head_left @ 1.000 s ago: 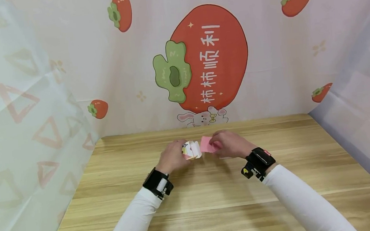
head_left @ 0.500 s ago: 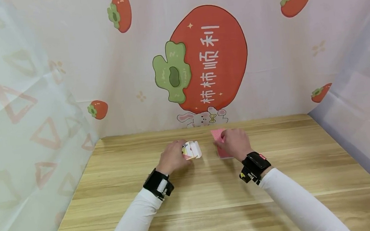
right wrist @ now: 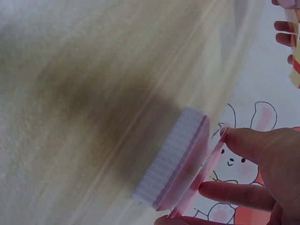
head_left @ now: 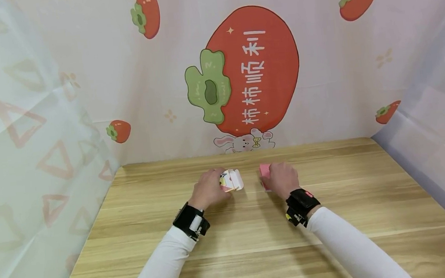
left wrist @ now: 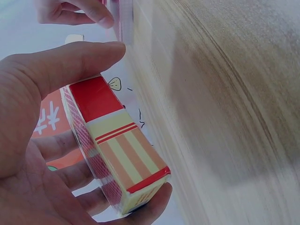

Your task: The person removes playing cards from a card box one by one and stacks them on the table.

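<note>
My left hand [head_left: 210,187] grips a playing-card box [head_left: 233,180], its flap end pointing right. In the left wrist view, the thumb lies along one side of the box [left wrist: 124,140] and the fingers curl round the other, showing a red patch and striped panel. To the right, my right hand [head_left: 284,178] pinches a thin red-backed packet of playing cards [right wrist: 202,173] between thumb and fingers. Close beneath that packet, a thick deck of playing cards [right wrist: 172,157] lies on the table, pale edges toward the right wrist camera. In the head view the right hand hides most of the deck.
The wood-grain table [head_left: 256,251] ends at a hanging cloth [head_left: 328,81] printed with persimmons and a rabbit. More cloth hangs along the left and right sides. Both wrists carry black straps with small cameras.
My right hand has moved right from beside the box's flap, carrying the thin packet over the deck, and has lowered toward it. The left hand and box have stayed in place.
</note>
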The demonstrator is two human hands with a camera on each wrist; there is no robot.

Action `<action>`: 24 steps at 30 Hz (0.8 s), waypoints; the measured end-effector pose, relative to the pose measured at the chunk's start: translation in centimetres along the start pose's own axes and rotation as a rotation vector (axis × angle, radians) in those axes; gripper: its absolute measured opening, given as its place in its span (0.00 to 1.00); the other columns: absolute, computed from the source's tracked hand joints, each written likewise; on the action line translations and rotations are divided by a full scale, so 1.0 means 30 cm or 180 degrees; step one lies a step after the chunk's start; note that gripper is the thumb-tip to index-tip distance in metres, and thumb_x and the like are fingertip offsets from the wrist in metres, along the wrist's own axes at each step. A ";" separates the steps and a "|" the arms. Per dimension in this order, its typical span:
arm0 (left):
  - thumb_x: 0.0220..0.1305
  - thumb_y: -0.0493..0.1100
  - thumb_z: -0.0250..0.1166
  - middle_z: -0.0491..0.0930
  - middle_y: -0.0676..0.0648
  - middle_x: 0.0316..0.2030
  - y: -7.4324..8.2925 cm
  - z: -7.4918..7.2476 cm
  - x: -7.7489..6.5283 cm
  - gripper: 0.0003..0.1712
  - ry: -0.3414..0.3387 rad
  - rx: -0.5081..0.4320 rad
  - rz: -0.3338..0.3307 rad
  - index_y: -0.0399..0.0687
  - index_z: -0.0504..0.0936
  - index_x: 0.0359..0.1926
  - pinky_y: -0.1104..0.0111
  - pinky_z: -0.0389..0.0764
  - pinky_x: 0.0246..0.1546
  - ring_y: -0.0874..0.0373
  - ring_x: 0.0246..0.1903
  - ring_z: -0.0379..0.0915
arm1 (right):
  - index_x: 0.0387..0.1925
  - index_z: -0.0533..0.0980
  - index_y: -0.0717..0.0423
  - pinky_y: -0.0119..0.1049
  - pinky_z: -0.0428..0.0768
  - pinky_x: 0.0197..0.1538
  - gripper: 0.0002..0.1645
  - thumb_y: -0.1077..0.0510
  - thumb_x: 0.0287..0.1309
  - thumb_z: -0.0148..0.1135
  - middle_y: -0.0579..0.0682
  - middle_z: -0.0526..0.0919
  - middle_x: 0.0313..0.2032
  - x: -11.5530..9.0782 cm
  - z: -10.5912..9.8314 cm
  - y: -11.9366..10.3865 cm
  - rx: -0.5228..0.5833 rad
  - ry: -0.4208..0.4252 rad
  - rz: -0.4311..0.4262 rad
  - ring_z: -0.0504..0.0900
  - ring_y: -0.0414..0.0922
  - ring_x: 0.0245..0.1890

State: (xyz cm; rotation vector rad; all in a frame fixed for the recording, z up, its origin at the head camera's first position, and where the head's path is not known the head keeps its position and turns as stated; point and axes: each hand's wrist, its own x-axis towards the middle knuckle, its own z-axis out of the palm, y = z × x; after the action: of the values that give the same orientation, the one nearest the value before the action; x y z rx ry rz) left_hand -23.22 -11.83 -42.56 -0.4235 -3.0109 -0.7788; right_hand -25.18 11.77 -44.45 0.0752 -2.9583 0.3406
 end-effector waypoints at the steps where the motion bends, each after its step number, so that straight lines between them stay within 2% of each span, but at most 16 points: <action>1: 0.45 0.43 0.83 0.80 0.42 0.51 0.000 0.000 -0.001 0.42 0.0006 -0.0009 0.0009 0.41 0.77 0.62 0.54 0.79 0.38 0.49 0.45 0.74 | 0.22 0.79 0.58 0.40 0.73 0.21 0.24 0.42 0.59 0.72 0.50 0.72 0.17 -0.001 0.005 0.000 -0.0007 0.0008 0.0002 0.73 0.48 0.19; 10: 0.44 0.44 0.82 0.80 0.43 0.45 -0.001 -0.005 -0.003 0.40 0.0027 0.0022 0.0078 0.42 0.78 0.61 0.57 0.77 0.33 0.51 0.42 0.74 | 0.15 0.73 0.55 0.37 0.67 0.17 0.27 0.44 0.59 0.71 0.46 0.63 0.15 -0.006 0.016 -0.008 -0.0108 0.0001 -0.0084 0.67 0.44 0.15; 24: 0.44 0.43 0.83 0.80 0.43 0.45 0.003 -0.009 -0.004 0.40 0.0017 -0.0016 0.0096 0.42 0.78 0.60 0.57 0.77 0.32 0.51 0.42 0.74 | 0.16 0.74 0.55 0.37 0.66 0.16 0.26 0.43 0.57 0.73 0.47 0.63 0.15 -0.002 0.031 -0.004 -0.0158 0.0012 -0.0099 0.67 0.44 0.15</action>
State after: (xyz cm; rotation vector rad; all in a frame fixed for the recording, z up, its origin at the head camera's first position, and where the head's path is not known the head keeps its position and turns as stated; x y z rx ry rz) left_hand -23.08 -11.90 -42.29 -0.4649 -2.9911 -0.7844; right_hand -25.26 11.44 -45.32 0.1144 -2.9564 0.2629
